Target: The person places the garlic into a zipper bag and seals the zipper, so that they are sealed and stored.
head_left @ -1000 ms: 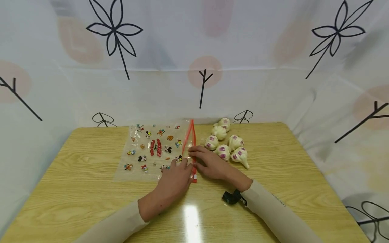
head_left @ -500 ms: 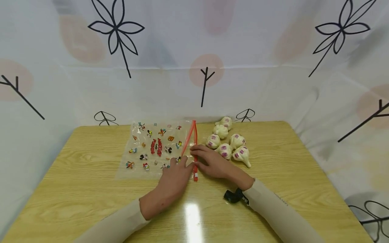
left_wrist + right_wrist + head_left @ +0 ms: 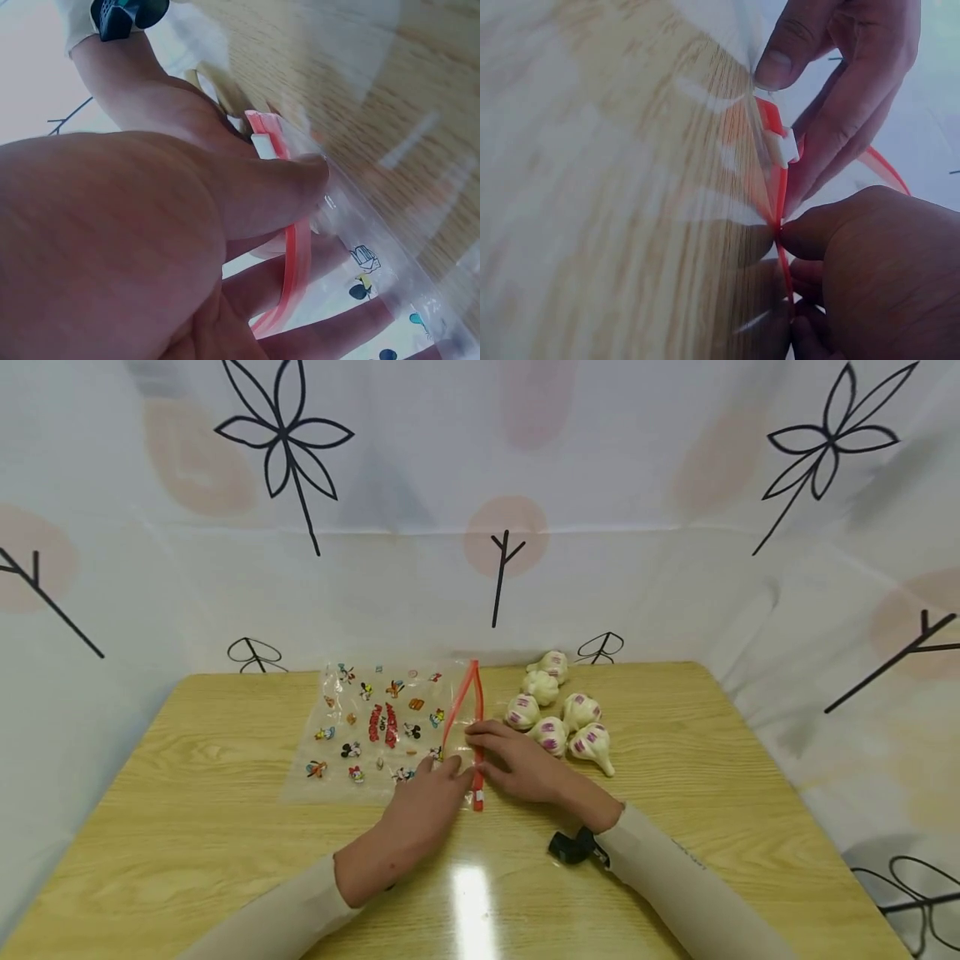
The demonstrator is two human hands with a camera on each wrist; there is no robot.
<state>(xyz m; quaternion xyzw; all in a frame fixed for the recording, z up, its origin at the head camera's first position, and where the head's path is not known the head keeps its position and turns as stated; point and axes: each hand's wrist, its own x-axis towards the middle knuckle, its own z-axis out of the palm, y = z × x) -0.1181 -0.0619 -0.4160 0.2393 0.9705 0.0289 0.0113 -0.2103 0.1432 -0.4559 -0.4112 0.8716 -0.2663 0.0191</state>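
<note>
A clear zip bag (image 3: 367,727) with cartoon prints lies flat, its red zip strip (image 3: 480,693) on the right side. The two red edges stand apart at the far part of the mouth. My left hand (image 3: 422,797) rests on the bag, fingers spread over the film; in the left wrist view its thumb (image 3: 300,184) lies across the red strip near the white slider (image 3: 262,146). My right hand (image 3: 525,764) touches the outer red edge with thumb and fingertips; in the right wrist view its thumb tip (image 3: 799,234) presses on the strip.
Several garlic bulbs (image 3: 551,735) lie just beyond and right of my right hand, on the wooden table (image 3: 187,843). A patterned cloth (image 3: 375,593) hangs behind the table. A black device (image 3: 573,846) is strapped at my right wrist.
My left hand has shifted slightly left, and the inner red edge has moved left with it, widening the gap at the mouth. My right hand keeps its place.
</note>
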